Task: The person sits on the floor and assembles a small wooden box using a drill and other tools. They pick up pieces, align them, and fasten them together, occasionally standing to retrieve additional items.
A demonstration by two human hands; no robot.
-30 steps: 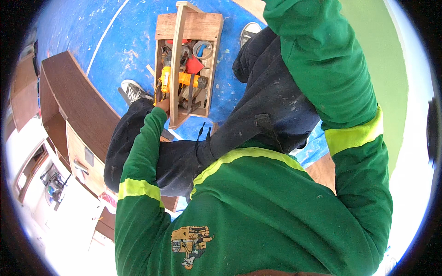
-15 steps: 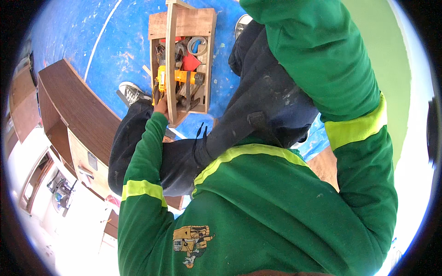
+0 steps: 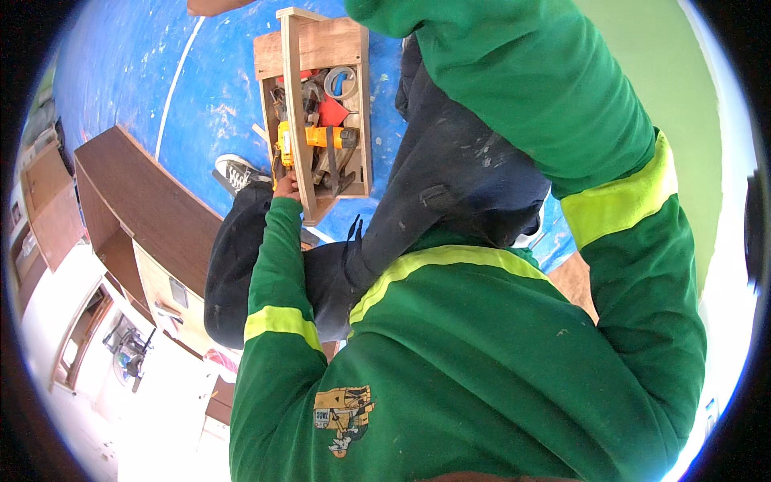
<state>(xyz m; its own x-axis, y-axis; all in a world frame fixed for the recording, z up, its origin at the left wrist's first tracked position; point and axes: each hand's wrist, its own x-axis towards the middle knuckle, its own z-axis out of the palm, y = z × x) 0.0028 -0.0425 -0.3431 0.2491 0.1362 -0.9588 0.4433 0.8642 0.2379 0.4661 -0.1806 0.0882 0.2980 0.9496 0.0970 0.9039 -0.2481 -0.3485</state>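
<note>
A wooden toolbox with a long wooden handle bar stands on the blue floor before my legs. My left hand is at its near left corner, below a yellow-and-black power drill; the fingers are curled, and what they grip is hidden. Inside the box are a red piece, a roll of tape with a blue thing in its ring, and several tools. My right arm reaches forward across the top right. Only a strip of my right hand shows at the top edge, its fingers cut off.
A dark brown wooden cabinet lies to the left, with a pale panel at its near side. My sneaker rests left of the toolbox. At the right rises a green and white wall.
My right arm has moved left, and part of its hand has come into view at the top edge. My left hand stays by the toolbox corner. The whole view has shifted slightly.
</note>
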